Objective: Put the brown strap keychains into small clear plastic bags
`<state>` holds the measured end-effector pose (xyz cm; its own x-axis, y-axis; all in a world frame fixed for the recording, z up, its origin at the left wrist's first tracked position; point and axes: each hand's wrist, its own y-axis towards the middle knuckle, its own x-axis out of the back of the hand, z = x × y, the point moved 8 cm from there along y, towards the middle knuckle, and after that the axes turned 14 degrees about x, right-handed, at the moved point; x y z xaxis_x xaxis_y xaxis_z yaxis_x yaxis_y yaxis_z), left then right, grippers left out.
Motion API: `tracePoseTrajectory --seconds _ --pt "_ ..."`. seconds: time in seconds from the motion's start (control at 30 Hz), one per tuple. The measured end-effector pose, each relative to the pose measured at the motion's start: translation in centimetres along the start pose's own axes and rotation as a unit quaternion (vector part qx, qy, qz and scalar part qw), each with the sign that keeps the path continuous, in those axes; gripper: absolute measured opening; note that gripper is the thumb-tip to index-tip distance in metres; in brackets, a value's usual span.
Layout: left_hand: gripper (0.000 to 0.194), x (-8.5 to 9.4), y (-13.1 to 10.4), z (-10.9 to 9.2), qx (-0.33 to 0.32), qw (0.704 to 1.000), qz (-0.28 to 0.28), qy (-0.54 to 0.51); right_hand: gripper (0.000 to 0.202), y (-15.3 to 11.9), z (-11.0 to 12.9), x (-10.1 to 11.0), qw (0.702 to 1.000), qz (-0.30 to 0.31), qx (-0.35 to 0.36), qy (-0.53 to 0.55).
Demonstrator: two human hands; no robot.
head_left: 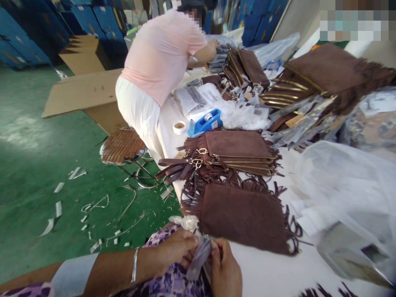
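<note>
A brown suede-like fringed pouch lies flat at the table's near edge. By its near left corner, my left hand pinches a small, thin, clear plastic wrapper. My right hand grips the other side of that wrapper with thumb and fingers closed. A whitish crumpled wrapping sits just above my left fingers; what it covers is hidden. Beyond the pouch is a stack of similar pouches with gold zippers, their wrist straps hanging toward the left edge.
A blue tape dispenser and a tape roll stand behind the stack. Clear plastic bags cover the right side. More brown pouches are piled at back right. A co-worker leans over the table's far end, near a stool.
</note>
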<state>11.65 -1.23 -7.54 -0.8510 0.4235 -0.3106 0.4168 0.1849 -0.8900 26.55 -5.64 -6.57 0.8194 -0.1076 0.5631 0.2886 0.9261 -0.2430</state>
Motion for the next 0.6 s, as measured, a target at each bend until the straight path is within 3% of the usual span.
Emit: tracePoseTrajectory --seconds 0.23,0.4,0.6 --pt "0.051 -1.1 -0.1 -0.3 0.012 0.995 -0.058 -0.075 0.045 0.4 0.6 0.7 0.997 -0.049 -0.002 -0.066" --pt "0.049 -1.4 -0.5 0.0 0.016 0.986 -0.117 -0.114 0.042 0.4 0.9 -0.1 0.998 -0.040 0.023 -0.052" --pt "0.027 -0.7 0.4 0.3 -0.001 0.975 -0.194 -0.108 0.039 0.7 1.3 -0.3 0.997 -0.036 0.068 0.004"
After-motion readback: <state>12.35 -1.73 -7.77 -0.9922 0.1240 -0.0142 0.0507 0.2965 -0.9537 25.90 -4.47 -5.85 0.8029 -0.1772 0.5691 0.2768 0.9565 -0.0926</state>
